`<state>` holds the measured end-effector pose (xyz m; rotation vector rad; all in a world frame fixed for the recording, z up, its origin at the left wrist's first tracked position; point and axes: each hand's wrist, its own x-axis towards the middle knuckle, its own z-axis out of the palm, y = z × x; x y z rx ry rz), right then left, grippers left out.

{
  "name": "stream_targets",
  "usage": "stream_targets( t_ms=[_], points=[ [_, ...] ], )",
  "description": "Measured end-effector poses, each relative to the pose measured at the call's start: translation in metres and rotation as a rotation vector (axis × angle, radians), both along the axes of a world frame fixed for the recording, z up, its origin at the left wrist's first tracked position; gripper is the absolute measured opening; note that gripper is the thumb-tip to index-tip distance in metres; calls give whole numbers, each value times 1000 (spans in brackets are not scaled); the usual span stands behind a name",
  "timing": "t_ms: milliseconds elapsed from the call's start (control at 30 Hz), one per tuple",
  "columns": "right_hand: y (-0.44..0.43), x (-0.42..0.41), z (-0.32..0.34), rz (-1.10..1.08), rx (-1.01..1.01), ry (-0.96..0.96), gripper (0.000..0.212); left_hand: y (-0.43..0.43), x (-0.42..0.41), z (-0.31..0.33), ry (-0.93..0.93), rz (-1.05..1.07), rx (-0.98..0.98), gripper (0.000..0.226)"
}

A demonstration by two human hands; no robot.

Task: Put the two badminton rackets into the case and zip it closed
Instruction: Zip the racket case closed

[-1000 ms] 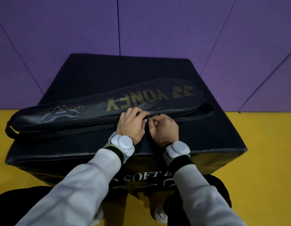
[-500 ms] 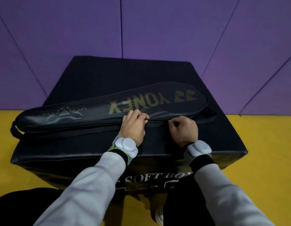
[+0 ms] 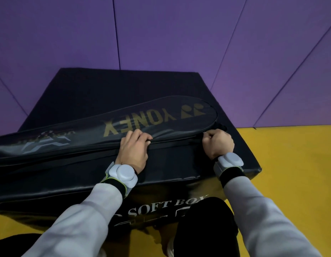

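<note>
A long black racket case with gold YONEX lettering lies across the top of a black soft box. Its wide head end points right and its narrow end runs off the left edge. My left hand presses down on the case's near edge around the middle, fingers curled on the seam. My right hand is a closed fist at the case's right end, pinching the zipper pull. The rackets are hidden inside the case.
The soft box stands on a yellow floor, with purple padded wall panels behind it. A black strap shows at the case's right end. My dark-clothed knees are against the box's front face.
My right hand has slid rightward along the case's near edge, from beside my left hand to the case's right end, with the zipper pull. My left hand has stayed in place.
</note>
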<state>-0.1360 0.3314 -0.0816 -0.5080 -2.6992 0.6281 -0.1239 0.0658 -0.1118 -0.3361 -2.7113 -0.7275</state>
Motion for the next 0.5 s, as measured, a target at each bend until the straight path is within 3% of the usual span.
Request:
stream_targets(
  t_ms=[500],
  points=[
    [5, -7, -5, 1, 41, 60, 26, 1, 2, 2, -23, 12, -37, 17]
  ],
)
